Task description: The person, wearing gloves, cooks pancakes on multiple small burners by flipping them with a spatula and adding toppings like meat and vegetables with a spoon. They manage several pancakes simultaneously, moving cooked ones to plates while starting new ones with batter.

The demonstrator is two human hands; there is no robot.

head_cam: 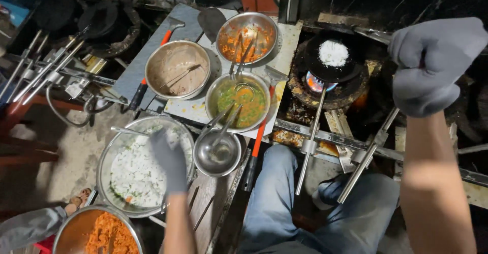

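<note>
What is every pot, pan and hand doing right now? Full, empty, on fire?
Small black round pan: over a lit flame, white batter inside.
Large steel bowl of white mixture: part full.
Small steel bowl: nearly empty, spoon inside.
Left grey-gloved hand: over the white mixture, grip unclear.
Right grey-gloved hand: clenched in a fist.

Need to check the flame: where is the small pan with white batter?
Upper right of the head view: the small black pan sits on the lit burner, right of the steel bowls, beside the raised right hand.
</note>
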